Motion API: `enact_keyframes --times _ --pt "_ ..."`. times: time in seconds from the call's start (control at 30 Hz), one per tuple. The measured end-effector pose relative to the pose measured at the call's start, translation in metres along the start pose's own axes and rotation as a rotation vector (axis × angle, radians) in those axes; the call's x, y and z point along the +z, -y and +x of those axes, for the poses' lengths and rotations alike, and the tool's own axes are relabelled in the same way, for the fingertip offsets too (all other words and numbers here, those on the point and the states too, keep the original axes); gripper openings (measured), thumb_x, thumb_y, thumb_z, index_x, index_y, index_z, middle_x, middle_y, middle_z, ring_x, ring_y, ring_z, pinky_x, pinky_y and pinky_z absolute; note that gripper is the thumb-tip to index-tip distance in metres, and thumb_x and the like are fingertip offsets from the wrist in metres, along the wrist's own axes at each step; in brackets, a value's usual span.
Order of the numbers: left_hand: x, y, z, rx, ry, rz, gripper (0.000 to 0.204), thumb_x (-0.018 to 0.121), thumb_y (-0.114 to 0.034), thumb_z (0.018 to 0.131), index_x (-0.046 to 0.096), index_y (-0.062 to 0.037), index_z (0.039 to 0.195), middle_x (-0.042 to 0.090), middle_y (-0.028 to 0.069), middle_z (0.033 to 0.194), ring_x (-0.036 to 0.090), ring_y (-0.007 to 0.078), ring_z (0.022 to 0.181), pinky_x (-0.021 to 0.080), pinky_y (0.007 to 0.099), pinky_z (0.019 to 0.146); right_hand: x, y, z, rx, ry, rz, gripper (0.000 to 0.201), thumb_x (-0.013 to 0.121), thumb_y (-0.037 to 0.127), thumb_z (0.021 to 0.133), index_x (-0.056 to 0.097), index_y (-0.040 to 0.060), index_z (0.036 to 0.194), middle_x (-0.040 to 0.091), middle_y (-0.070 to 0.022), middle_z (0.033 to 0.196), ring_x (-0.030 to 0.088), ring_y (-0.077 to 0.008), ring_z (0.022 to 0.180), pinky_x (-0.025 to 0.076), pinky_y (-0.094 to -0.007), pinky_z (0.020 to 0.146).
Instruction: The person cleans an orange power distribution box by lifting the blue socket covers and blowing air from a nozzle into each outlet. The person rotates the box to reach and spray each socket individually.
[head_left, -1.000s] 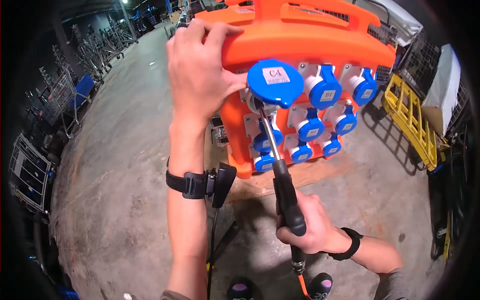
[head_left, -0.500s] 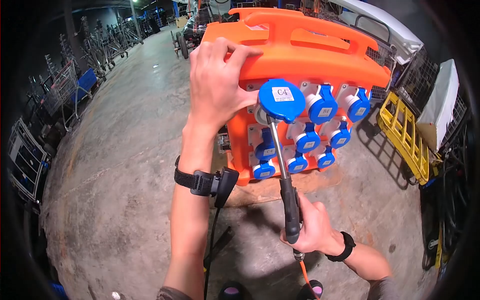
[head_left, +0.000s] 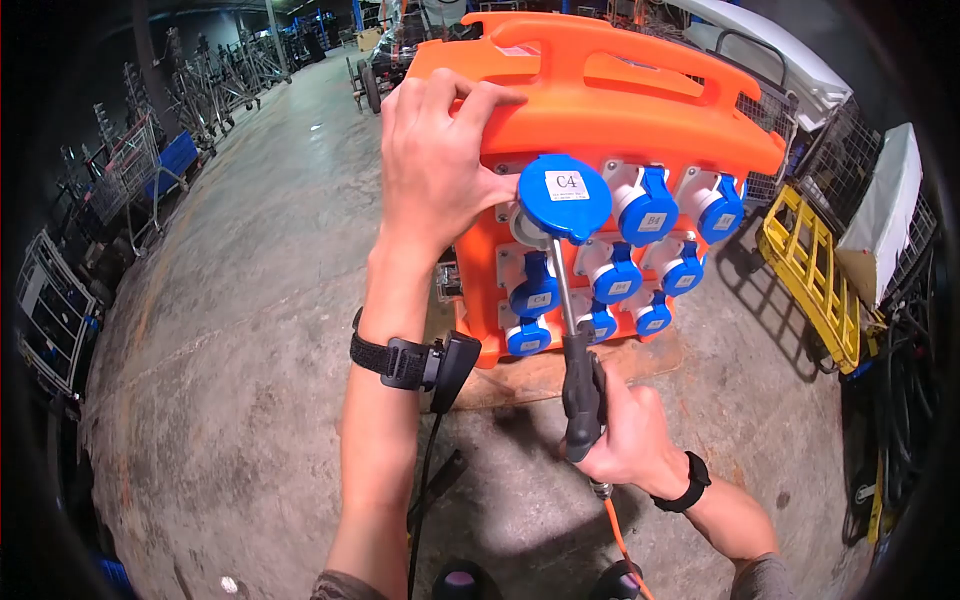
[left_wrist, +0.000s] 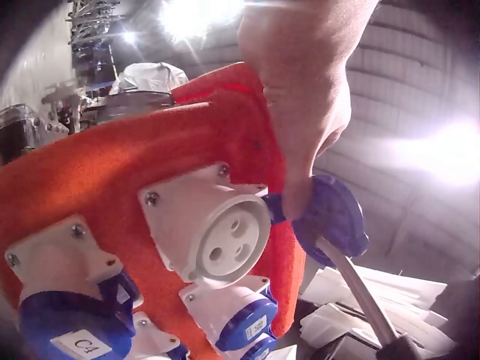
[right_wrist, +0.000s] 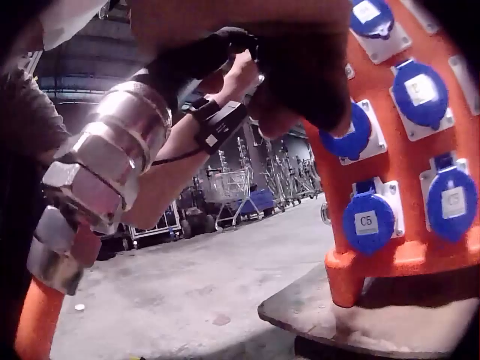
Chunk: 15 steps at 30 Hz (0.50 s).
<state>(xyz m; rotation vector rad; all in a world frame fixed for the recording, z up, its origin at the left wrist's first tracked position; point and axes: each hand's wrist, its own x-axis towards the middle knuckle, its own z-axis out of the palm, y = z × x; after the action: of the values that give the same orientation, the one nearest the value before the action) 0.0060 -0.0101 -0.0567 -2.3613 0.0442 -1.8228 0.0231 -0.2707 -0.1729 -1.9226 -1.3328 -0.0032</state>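
Note:
An orange power box (head_left: 620,120) carries rows of white sockets with blue caps. My left hand (head_left: 437,160) lies over its upper left edge, the thumb holding the raised C4 cap (head_left: 565,197). In the left wrist view that cap (left_wrist: 330,217) stands swung away from a bare three-hole socket (left_wrist: 234,244). My right hand (head_left: 628,430) grips a black-handled air gun (head_left: 583,390); its metal tube (head_left: 562,285) reaches up to the cap, the tip at the cap's inner side in the left wrist view. A metal fitting (right_wrist: 112,150) joins the handle to an orange hose (right_wrist: 39,319).
The box stands on a wooden board (head_left: 560,380) on the concrete floor (head_left: 240,350). A yellow trolley frame (head_left: 815,275) and white panels (head_left: 885,215) are at the right. A shopping cart (head_left: 140,180) and metal stands (head_left: 205,75) are at the left.
The box sits lower and further right in the head view than a second ago. The air gun's handle has shifted slightly, its tube still pointing at the cap. My left hand keeps its hold.

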Motion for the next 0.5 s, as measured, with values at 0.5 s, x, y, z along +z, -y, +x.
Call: enact_keyframes --times 0.5 --pt "-0.001 0.0 0.0 0.001 0.011 0.003 0.066 0.083 -0.055 0.052 0.067 -0.0151 0.103 0.053 0.0048 0.093 0.052 0.0263 0.097 0.04 0.0437 0.092 0.01 -0.028 -0.011 -0.047 -0.081 -0.422 0.049 0.072 0.033 0.065 0.046 -0.0005 0.091 0.057 -0.0115 0.052 0.059 -0.032 0.043 0.046 -0.0419 0.041"
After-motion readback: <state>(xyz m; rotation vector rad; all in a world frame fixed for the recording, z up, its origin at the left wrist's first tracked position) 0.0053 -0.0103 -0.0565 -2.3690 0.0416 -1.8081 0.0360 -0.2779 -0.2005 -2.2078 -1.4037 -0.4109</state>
